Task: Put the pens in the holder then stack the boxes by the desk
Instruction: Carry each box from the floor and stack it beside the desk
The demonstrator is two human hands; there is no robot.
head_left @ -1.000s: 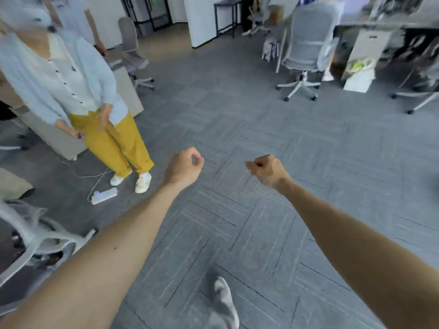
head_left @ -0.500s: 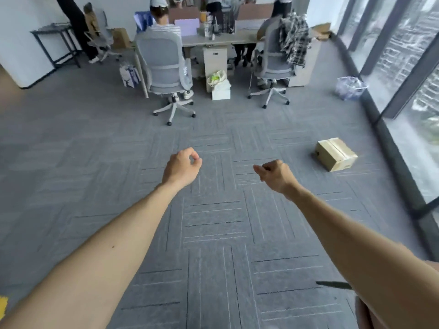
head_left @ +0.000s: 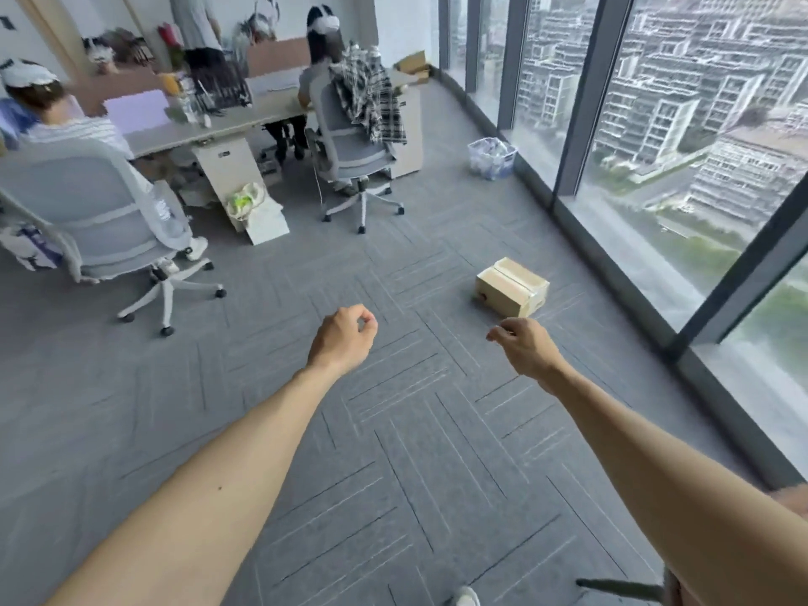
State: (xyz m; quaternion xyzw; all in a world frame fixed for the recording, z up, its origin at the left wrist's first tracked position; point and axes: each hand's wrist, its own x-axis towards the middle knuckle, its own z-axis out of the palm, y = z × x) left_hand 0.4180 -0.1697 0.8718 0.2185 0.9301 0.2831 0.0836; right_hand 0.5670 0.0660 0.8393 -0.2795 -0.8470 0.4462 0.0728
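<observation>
A taped cardboard box (head_left: 511, 287) lies on the grey carpet near the window wall, ahead and to the right. My left hand (head_left: 343, 338) is held out in front of me, fingers curled into a loose fist with nothing in it. My right hand (head_left: 524, 346) hovers just short of the box, below and left of it, fingers also curled and empty. More cardboard boxes (head_left: 413, 65) sit at the far end of the desk (head_left: 227, 120). No pens or holder can be made out.
Two grey office chairs (head_left: 100, 225) (head_left: 354, 142) with seated people stand at the desk. A white box with a bag (head_left: 258, 216) rests by the desk leg. A clear bin (head_left: 490, 158) sits by the glass wall (head_left: 656, 168). Open carpet lies ahead.
My view has swung right, from a standing person to the desk and window. The cardboard box came into view and is now closer. Both hands stayed curled in front of me.
</observation>
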